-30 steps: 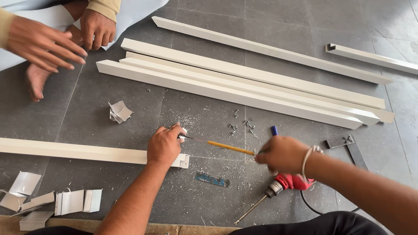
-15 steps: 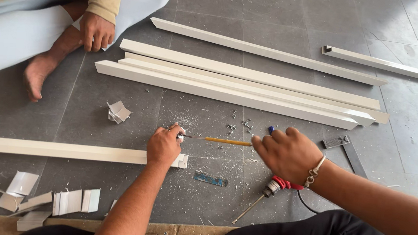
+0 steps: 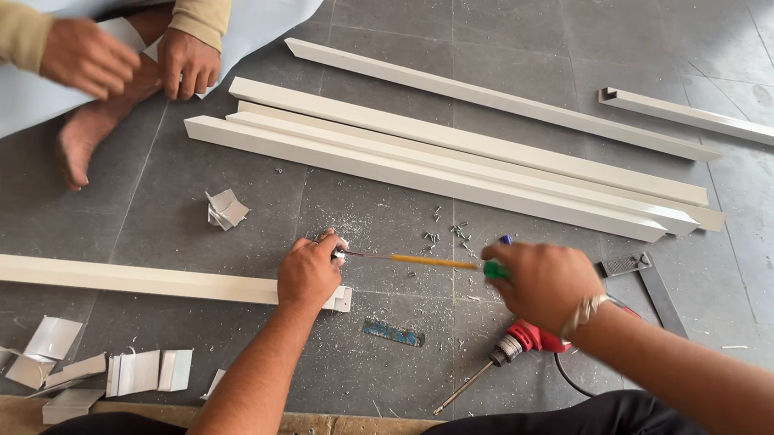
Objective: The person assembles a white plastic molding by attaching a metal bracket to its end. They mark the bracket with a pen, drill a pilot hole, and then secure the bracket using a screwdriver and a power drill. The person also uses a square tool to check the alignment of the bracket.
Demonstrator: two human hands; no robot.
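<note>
My left hand presses down on the right end of a long white profile strip lying on the grey tiled floor, fingers pinched at the tip of a screwdriver. My right hand grips the green handle of that screwdriver, whose yellow shaft lies horizontal and points left toward my left hand. A small pile of screws lies just above the shaft.
A red power drill lies under my right forearm, a small blue blade beside it. Several long white profiles lie farther out. Cut metal scraps sit bottom left. Another person sits cross-legged at top left, hands together. A metal square lies at right.
My right hand has rotated on the screwdriver handle, which still points at my left hand. The other person's hand at top left has come back in toward their foot.
</note>
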